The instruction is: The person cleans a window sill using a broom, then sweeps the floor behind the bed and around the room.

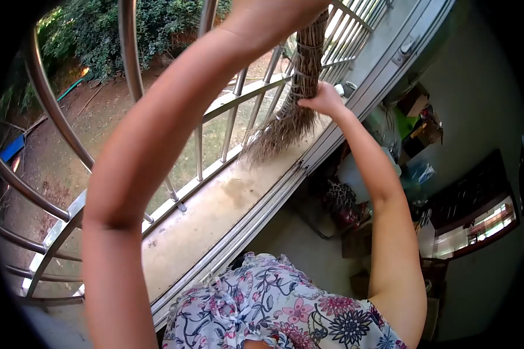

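A twig broom point(307, 64), bound with several bands, stands slightly tilted over the window ledge point(215, 203). Its frayed bristles point(279, 136) fan out down and left, close to the base of the metal bars. My right hand point(323, 100) is closed around the lower bound part, just above the bristles. My left arm crosses the bars, and my left hand point(279, 10) meets the upper part of the broom at the top edge of the view. The left fingers are cut off, so their grip does not show. Brownish dirt point(236, 189) lies on the ledge below the bristles.
Curved metal bars point(131, 52) enclose the ledge's outer side, with a yard and bushes point(105, 35) beyond. A sliding-window track point(239, 235) runs along the inner side. Inside on the right are boxes, bags and a dark-framed mirror-like panel point(477, 215).
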A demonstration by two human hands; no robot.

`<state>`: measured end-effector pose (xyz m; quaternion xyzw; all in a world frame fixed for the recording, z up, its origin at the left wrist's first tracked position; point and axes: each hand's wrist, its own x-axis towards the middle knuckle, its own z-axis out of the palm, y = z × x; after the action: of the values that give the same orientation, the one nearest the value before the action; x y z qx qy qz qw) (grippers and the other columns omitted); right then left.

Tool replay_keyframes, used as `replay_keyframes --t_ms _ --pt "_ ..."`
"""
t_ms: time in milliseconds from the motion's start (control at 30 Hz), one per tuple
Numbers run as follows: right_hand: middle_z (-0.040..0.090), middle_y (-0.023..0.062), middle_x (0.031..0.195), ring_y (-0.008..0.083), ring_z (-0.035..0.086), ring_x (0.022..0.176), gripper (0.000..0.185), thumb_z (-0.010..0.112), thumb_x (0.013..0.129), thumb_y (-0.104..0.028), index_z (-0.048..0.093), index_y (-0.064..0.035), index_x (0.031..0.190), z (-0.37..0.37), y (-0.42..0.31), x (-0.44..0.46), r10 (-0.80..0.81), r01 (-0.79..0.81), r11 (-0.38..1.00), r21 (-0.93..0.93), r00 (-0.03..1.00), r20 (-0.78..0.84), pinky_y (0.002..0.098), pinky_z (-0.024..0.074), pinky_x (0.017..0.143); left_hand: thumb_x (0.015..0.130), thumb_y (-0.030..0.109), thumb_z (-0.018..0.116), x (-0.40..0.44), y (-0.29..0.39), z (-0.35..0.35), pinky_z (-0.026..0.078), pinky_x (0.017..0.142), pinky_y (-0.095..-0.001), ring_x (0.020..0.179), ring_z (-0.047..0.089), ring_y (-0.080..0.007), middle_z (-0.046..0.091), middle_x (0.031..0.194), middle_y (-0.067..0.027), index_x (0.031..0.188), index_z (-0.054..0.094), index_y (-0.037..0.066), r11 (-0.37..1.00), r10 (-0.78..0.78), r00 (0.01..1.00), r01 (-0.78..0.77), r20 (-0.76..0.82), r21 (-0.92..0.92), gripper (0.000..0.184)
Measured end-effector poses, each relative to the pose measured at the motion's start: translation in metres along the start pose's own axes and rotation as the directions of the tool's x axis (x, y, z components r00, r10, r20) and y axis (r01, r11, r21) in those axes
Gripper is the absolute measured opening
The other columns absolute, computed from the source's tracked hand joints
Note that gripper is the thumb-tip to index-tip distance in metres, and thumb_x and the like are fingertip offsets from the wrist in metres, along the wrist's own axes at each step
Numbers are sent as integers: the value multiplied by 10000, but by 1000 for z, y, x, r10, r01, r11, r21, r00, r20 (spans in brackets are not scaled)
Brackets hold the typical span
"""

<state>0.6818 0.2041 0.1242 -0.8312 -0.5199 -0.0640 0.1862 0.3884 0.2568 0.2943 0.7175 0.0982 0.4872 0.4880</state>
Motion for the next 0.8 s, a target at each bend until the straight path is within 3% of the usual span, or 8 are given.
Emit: replay_keyframes --t_ms 100,233,300,333,467,667,733,800 --pt "619 103 852 250 588 794 435 699 565 -252 590 -136 970 -7 15 6 98 -100 993 -66 995 -29 323 451 717 738 92 587 11 -52 19 450 621 -273 671 564 -142 593 752 -82 894 546 -16 931 357 934 -358 -22 -72 194" --pt "614 106 873 265 576 829 435 710 560 -204 581 -104 963 -2 38 33 205 -217 967 -135 974 -99 340 449 719 745 171 600 18 -87 32 430 678 -291 655 558 -154 573 693 -46 833 540 -14 958 234 972 -232 -6 -167 214" --pt "610 97 906 262 570 851 468 712 561 -203 568 -120 999 2 45 41 210 -232 958 -168 968 -136 343 447 729 752 237 609 23 -105 37 464 702 -338 746 574 -182 606 844 -144 936 585 2 973 202 974 -212 100 95 299" --pt "603 89 932 258 564 872 475 707 575 -202 554 -140 1020 -1 48 46 202 -242 939 -243 963 -176 351 444 743 737 220 633 20 -114 41 483 596 -279 624 571 -110 618 701 -61 814 622 60 958 220 975 -222 32 183 178" --pt "588 75 969 256 548 919 434 676 631 -208 526 -188 1038 -9 36 43 318 -417 839 -351 897 -307 376 436 771 739 150 623 9 -158 23 496 606 -197 699 571 -120 598 830 -95 920 564 2 921 356 932 -337 68 -197 241" --pt "546 74 1007 267 471 999 318 625 662 -170 530 -126 962 -20 -5 19 38 -183 866 -465 952 -305 395 380 840 708 182 666 -48 -140 -35 486 692 -238 736 580 -146 591 798 -93 977 528 11 923 187 972 -223 -140 -314 348" --pt "546 85 989 258 473 991 335 648 642 -199 526 -102 938 -32 -35 2 -61 1 889 -458 991 -117 398 382 831 704 201 667 -47 -104 -55 492 682 -233 715 583 -156 592 762 -82 896 571 12 934 248 935 -300 -251 -194 286" --pt "564 101 931 269 516 920 417 684 592 -256 532 -85 940 -50 -66 -15 -98 91 905 -416 995 3 384 406 798 723 170 641 -33 -73 -70 466 746 -223 843 560 -140 581 954 -96 912 566 16 933 296 911 -340 -285 -116 255"
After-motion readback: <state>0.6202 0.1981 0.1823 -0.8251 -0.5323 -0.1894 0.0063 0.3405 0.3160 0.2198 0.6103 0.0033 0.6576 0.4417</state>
